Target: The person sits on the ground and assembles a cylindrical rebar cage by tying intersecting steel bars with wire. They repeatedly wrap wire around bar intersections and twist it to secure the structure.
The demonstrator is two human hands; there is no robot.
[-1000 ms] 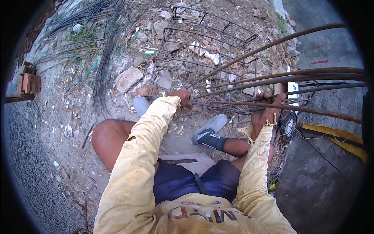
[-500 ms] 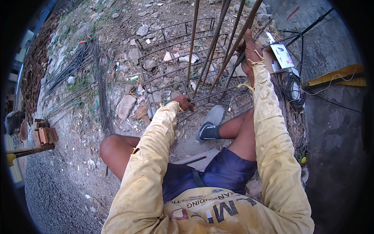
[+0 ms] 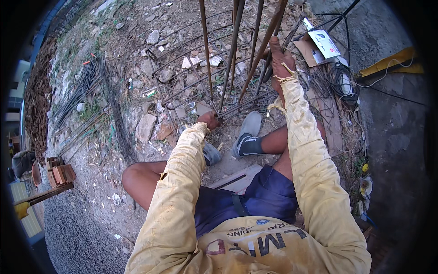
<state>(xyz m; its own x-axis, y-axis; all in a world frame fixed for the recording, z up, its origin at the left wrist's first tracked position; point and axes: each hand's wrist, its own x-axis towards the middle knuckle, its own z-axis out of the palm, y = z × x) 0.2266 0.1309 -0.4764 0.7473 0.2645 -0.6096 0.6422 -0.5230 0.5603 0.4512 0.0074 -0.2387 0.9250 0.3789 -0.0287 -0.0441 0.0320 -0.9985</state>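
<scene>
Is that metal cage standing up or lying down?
Lying down. The rebar cage rests on its side on the rubble, its long bars running along the ground.

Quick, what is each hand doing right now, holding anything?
Left hand: closed at the rebar cage's near corner.
Right hand: closed around a long rebar rod.

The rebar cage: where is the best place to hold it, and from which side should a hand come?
Grip one long bar of the rebar cage between two cross ties, probably from the near, open end, as the right hand does. The bars are thin, round and bare there; the left hand holds the lower end.
</scene>
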